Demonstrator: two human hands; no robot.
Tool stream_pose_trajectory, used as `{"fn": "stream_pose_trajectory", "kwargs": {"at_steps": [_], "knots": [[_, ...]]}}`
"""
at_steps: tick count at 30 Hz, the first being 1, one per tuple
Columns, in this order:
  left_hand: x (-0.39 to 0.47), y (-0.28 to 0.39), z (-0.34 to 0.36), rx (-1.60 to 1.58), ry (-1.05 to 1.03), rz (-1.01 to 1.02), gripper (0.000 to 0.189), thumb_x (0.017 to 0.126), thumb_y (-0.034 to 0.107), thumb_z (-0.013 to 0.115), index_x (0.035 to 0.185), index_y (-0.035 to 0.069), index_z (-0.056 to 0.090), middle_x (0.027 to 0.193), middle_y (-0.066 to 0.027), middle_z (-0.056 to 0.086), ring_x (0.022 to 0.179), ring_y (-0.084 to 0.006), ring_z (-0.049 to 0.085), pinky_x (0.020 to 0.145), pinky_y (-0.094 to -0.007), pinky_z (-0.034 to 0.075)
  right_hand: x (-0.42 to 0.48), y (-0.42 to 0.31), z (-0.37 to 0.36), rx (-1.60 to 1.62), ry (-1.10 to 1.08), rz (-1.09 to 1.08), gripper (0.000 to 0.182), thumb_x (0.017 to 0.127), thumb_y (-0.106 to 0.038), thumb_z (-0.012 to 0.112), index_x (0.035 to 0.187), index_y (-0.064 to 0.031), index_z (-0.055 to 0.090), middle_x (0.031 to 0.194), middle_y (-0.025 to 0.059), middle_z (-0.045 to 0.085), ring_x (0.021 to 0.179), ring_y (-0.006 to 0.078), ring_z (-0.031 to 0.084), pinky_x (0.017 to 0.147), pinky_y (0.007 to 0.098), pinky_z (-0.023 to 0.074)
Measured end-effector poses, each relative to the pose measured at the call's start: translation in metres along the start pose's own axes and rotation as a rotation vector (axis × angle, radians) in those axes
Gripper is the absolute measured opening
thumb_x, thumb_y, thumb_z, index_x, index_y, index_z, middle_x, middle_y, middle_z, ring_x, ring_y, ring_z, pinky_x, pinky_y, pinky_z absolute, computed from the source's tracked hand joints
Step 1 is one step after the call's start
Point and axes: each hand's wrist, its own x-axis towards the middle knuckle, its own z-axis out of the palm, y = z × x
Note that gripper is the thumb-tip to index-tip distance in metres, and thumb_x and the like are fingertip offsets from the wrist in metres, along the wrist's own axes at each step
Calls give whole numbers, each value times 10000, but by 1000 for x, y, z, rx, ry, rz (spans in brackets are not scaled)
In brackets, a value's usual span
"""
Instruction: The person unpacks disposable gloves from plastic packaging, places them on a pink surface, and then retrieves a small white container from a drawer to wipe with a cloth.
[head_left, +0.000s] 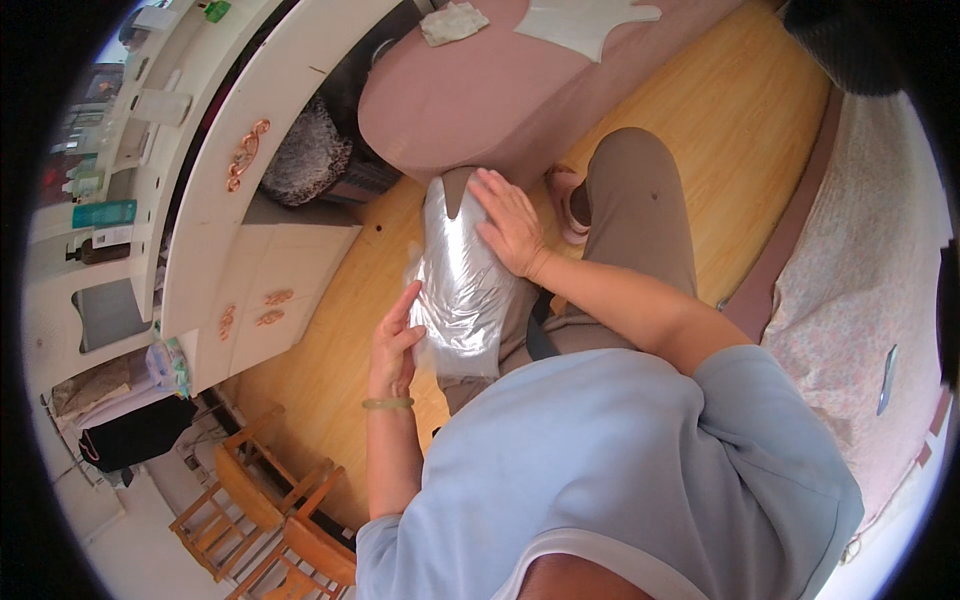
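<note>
A thin, shiny translucent plastic bag (461, 300) lies spread over my left thigh and knee, with a V-shaped notch at its far end. My right hand (510, 223) rests flat on the bag's upper right part, fingers extended. At its left edge is my left hand (397, 337), a pale green bangle on the wrist. The index finger and thumb are apart and touch or nearly touch the plastic; its other fingers are partly hidden. Brown trousers (637, 195) cover my legs.
Ahead is a pink, round-ended padded surface (450, 105) bearing a folded white cloth (454, 24) and a flat white bag-like piece (577, 22). A white dresser (262, 255) stands left, wooden chairs (251, 480) lower left, and a bed with a floral cover (847, 262) right.
</note>
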Motion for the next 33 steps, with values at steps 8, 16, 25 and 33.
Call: {"fn": "stream_pose_trajectory", "kwargs": {"at_steps": [8,16,25,33], "knots": [[0,-3,-14,14,-15,14,703,659,-87,569,1352,-32,464,1409,-118,461,1324,-206,398,1096,-320,298,13,31,-17,-61,201,333,447,943,-270,460,1284,19,477,1346,217,473,1223,371,454,1018,433,362],[-1,-5,-22,99,31,28,722,670,-49,564,1379,-28,428,1438,-120,420,1342,-218,374,1100,-332,302,-10,-89,-6,3,-205,-435,574,805,-285,644,1305,-46,498,1393,131,443,1353,289,341,1089,470,269],[-6,-4,-18,46,30,64,710,666,-56,589,1363,-33,451,1433,-114,435,1352,-214,358,1117,-335,253,8,-43,-10,-228,-278,-299,558,825,-333,593,1318,-86,502,1420,137,425,1343,286,359,1108,488,228],[-3,-1,-12,-7,24,116,693,673,-79,554,1358,-27,462,1421,-110,450,1334,-194,382,1096,-306,280,10,41,-12,-68,-23,322,429,900,-246,530,1271,-31,510,1305,149,520,1208,293,489,1028,418,351]]}}
